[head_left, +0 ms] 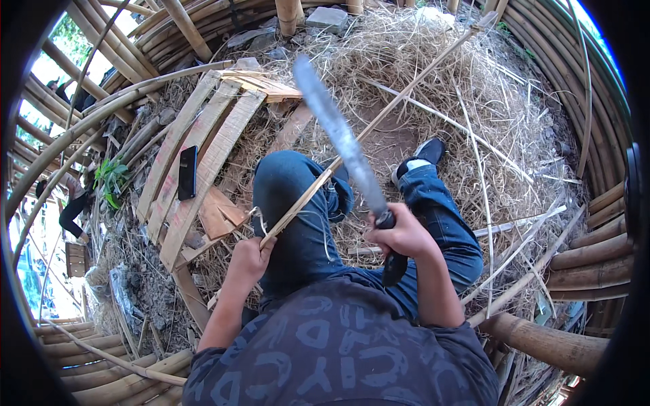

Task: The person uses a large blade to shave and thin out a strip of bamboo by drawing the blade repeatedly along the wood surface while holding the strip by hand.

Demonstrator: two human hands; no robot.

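Two bare hands are at work over our lap, seen from above. Our left hand (250,262) pinches a long bamboo strip (391,112) beside our left knee (288,183); the strip slants over that knee and away to the upper right, above the straw (406,54). Our right hand (406,233) is clenched around the black handle of a long, worn knife (343,139), in front of our other leg. Its blade points up and to the left, crossing over the strip in our view; we cannot tell whether the two touch. Thin slivers curl near our left fingers. We wear blue jeans (443,233) and a dark patterned shirt (338,338). To our left, a black phone (187,172) lies on pale boards (215,177), with a green plant (112,179) beyond. Bamboo poles (562,74) curve around us, and another person (73,210) shows partly at the far left.
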